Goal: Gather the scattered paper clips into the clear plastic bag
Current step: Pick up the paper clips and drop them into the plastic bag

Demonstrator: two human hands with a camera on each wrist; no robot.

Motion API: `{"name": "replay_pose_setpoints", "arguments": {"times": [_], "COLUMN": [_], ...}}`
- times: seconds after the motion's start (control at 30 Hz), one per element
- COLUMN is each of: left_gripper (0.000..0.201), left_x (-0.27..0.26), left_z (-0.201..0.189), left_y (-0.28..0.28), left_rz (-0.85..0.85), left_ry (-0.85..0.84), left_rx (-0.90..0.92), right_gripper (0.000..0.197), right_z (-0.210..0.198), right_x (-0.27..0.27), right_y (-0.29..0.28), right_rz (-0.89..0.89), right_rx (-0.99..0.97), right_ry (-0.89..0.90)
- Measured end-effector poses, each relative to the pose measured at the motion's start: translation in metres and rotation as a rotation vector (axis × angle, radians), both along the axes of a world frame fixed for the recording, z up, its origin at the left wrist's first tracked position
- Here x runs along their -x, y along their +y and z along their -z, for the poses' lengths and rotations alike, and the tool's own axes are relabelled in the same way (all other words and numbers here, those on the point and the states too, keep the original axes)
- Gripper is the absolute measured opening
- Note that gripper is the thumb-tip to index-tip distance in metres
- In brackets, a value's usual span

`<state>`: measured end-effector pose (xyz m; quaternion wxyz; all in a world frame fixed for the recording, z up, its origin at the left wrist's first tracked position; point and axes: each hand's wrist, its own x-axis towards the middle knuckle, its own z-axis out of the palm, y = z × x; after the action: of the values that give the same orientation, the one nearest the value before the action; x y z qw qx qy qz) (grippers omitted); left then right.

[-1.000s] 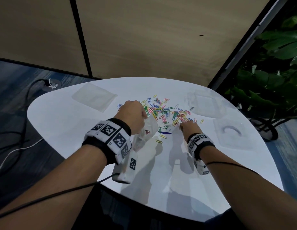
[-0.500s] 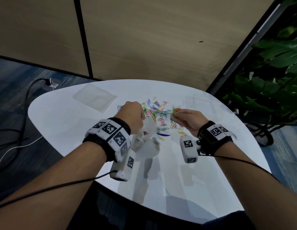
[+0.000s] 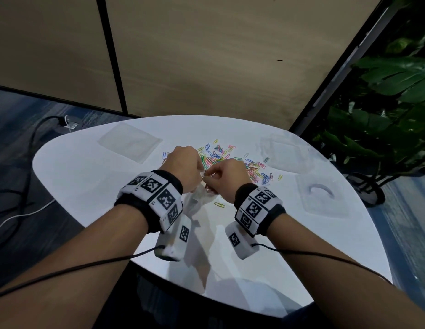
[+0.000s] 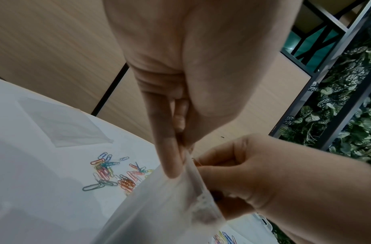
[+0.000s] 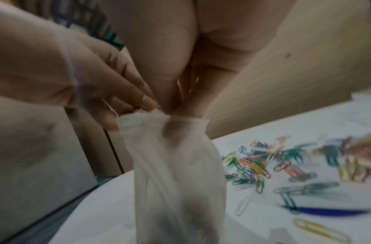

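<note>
Beige wall panels and a leafy plant [image 3: 384,96] stand behind the white worktop [image 3: 76,176] where both hands meet over the clear plastic bag [image 3: 197,200]. At its mouth, the left hand [image 3: 181,168] pinches the bag's zip rim between thumb and forefinger and holds it up, so the film hangs limp toward the worktop. The right hand [image 3: 227,179] is curled at the opening, its fingertips [image 5: 172,130] pushed down inside the mouth; a few clips seem pinched in them, though motion blur leaves this unclear. Some clips already lie in the bag's bottom, dimly seen through the film. Just beyond the hands, the scattered paper clips [image 3: 233,162] lie in a coloured heap, with one yellow clip [image 3: 219,205] apart beside the bag. Two more flat clear bags [image 3: 129,141] lie further out, left and right. By my judgement the bag is thin, floppy and slippery, so it is best held at the stiffer zip strip, where the mouth can be kept agape. The clips are light, smooth and prone to tangle, so a pinch at the heap's edge should lift several at once.
</note>
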<state>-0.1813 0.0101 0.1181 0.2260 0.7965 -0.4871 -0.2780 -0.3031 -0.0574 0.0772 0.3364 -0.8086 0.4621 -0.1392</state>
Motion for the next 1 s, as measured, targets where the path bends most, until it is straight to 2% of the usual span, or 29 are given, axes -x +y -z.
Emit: {"name": "replay_pose_setpoints", "arguments": {"times": [0.07,0.23,0.33,0.37,0.43,0.5,0.53,0.57,0.63,0.7,0.77,0.9,1.0], "left_gripper": [0.024,0.024,0.022,0.022,0.021,0.021,0.021,0.021,0.021,0.022,0.024,0.028,0.027], "left_x": [0.001,0.001,0.002,0.002,-0.002,-0.004,-0.005,-0.006,-0.006,-0.005,-0.005,-0.006,-0.008], "left_z": [0.001,0.002,0.002,0.002,0.003,0.004,0.003,0.002,-0.001,0.000,0.003,0.007,0.006], "left_y": [0.000,-0.002,-0.002,-0.002,-0.002,-0.002,-0.001,-0.001,-0.001,-0.003,-0.005,-0.007,-0.007], "left_rz": [0.006,0.001,0.008,0.007,-0.010,-0.032,-0.035,-0.034,-0.027,-0.023,-0.017,-0.008,-0.008], "left_ry": [-0.002,0.019,0.016,0.013,0.015,0.020,0.022,0.028,0.051,0.063,0.065,0.040,0.028], "left_rx": [0.003,-0.004,-0.011,-0.011,-0.008,-0.007,-0.007,-0.007,-0.005,-0.001,-0.001,-0.012,-0.009], "right_gripper": [0.013,0.014,0.027,0.032,0.035,0.032,0.030,0.028,0.029,0.050,0.060,0.058,0.056], "right_z": [-0.002,-0.003,-0.010,-0.013,-0.023,-0.027,-0.024,-0.016,0.011,0.043,0.068,0.084,0.088], "right_x": [-0.001,-0.002,-0.001,0.002,0.011,0.025,0.032,0.039,0.055,0.065,0.070,0.068,0.065], "right_y": [-0.001,-0.004,-0.003,-0.004,-0.010,-0.027,-0.041,-0.057,-0.092,-0.119,-0.143,-0.176,-0.183], "right_rz": [-0.055,-0.135,-0.274,-0.311,-0.309,-0.166,-0.079,0.001,0.058,0.046,0.072,0.146,0.096], "right_rx": [0.082,0.136,0.097,0.057,-0.069,-0.223,-0.220,-0.153,0.033,0.051,0.013,-0.037,-0.024], "right_ry": [0.044,0.182,0.251,0.225,0.057,-0.149,-0.174,-0.114,0.239,0.528,0.587,0.616,0.734]}}
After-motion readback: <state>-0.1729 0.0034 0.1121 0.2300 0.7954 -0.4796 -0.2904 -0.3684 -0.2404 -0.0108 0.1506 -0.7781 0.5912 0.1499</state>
